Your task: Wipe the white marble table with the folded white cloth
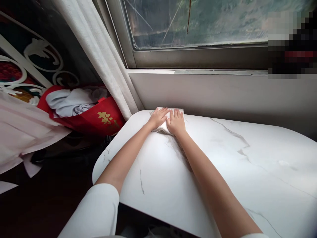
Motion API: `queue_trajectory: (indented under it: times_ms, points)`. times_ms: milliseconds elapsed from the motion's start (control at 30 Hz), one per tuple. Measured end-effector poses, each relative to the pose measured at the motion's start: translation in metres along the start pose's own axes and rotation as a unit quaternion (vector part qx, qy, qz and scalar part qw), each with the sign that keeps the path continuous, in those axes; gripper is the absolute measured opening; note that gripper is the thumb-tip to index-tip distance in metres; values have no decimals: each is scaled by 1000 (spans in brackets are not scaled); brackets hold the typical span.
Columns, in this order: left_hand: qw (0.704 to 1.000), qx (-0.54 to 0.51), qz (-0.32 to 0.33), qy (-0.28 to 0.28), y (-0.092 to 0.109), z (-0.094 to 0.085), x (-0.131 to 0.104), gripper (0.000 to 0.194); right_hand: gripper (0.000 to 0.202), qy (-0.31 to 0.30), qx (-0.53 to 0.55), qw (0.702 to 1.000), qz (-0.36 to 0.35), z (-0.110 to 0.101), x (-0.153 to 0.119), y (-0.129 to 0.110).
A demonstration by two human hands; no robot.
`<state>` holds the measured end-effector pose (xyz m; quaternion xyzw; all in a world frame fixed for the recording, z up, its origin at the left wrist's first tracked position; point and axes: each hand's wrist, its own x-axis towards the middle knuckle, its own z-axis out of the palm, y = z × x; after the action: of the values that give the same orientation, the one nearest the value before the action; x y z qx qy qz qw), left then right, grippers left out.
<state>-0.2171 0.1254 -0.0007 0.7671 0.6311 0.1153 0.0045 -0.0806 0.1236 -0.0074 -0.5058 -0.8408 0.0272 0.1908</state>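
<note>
A folded white cloth (163, 127) lies on the white marble-patterned table (213, 148), close to its far edge by the wall. My left hand (158, 117) rests on the cloth's left part, palm down, its fingers stretched out and pointing to the right. Beside it, my right hand (176, 122) lies flat on the cloth's right part, fingers spread and pointing away from me. Both hands press on the cloth from above and neither is wrapped round it. The palms hide much of the cloth.
Behind the table stand a wall (218, 92) and a window (198, 26). A pale curtain (99, 46) hangs at the left. A red bag (86, 120) with light cloth inside sits left of the table, near pink fabric (22, 129) and a white ornate frame (27, 67).
</note>
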Motion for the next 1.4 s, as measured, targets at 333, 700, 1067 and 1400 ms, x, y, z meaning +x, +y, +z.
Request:
queue_trajectory:
  times_ms: [333, 700, 1067, 1400]
  points:
    - [999, 16, -5, 35, 54, -2, -69, 47, 56, -20, -23, 998, -52, -24, -70, 3]
    - [999, -21, 37, 23, 149, -22, -212, 52, 60, -58, 19, 990, -130, -77, -228, -5]
    - [998, -41, 48, -15, 171, -19, -215, 51, 60, -98, 59, 989, -93, -89, -241, 14]
    - [1000, -20, -7, 2, 131, 7, -55, 49, 55, -67, -39, 996, -44, -56, -89, 67]
